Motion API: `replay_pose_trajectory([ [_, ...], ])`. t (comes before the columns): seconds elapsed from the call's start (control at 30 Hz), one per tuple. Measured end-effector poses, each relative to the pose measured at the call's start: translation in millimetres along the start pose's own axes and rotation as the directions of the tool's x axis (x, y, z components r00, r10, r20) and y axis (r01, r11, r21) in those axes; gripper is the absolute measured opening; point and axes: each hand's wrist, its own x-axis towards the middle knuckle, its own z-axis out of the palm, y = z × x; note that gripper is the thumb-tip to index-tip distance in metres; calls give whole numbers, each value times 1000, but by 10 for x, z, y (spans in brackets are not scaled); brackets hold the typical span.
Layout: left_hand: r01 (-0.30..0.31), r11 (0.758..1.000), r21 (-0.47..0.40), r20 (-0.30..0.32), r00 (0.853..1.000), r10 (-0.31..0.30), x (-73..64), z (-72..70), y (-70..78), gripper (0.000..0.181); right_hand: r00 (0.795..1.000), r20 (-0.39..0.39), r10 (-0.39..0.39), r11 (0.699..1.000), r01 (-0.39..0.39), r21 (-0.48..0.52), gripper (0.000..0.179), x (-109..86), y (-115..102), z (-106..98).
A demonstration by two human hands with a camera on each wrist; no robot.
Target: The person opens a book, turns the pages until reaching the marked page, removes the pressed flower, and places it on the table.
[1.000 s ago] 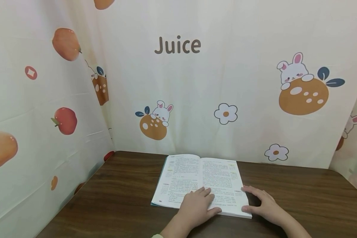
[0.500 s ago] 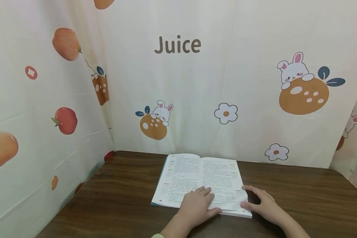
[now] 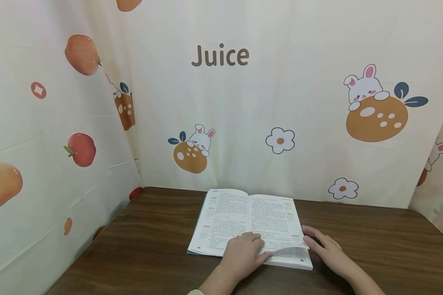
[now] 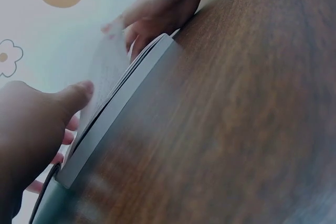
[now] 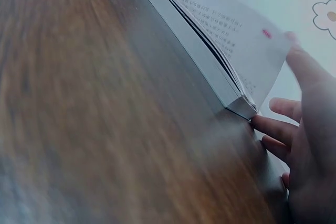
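Note:
A thick book lies open on the dark wooden table, with printed text on both pages. My left hand rests over its lower middle, fingers spread loosely across the paper. At the book's right edge, my right hand pinches the lower corner of a page between thumb and forefinger. That page is bowed up off the pages beneath, and printed text shows under it. In the right wrist view the other fingers of the right hand are beside the corner of the page block.
The wooden table extends to both sides of the book. Behind it hangs a pale curtain printed with fruit, rabbits, flowers and the word "Juice"; another printed sheet is on the left.
The right thumb has moved up along the right edge, and the lower right page corner has lifted with it. The left hand has stayed nearly in place, its thumb shifting slightly.

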Motion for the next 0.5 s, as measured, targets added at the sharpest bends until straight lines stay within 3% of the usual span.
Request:
replay_pose_trajectory([
  [0.13,-6,1000,-7,-123,992,5,-3,14,-15,33,1000,-8,3,1000,-3,19,52,-14,-4,-4],
  [0.3,-16,1000,13,-266,964,19,5,41,-29,25,1000,-22,-17,1000,17,21,49,-13,-9,-3],
  [0.5,-28,1000,4,-395,918,28,24,49,-49,51,999,-34,-28,999,29,35,49,-9,-1,1],
])
